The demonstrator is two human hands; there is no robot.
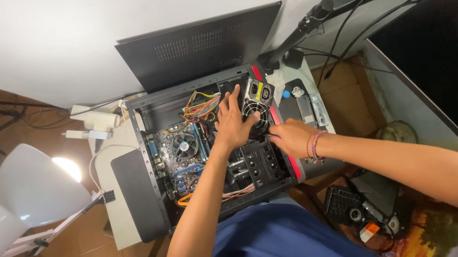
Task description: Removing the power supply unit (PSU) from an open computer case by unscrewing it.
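Note:
An open black computer case [149,174] lies on its side on a small table. Inside are a motherboard with a round cooler fan [184,147] and bundles of coloured cables [201,107]. A grey power supply unit [258,96] with a fan grille sits tilted in the case's upper right corner. My left hand [232,123] rests flat on the power supply, fingers spread over its grille. My right hand [289,137], with bracelets at the wrist, grips the case's red-trimmed right edge just below the unit.
The removed black side panel [200,44] leans against the wall behind the case. A white lamp [31,190] shines at the left. A monitor [450,64] on an arm stands at the right. Small parts lie on the floor at lower right.

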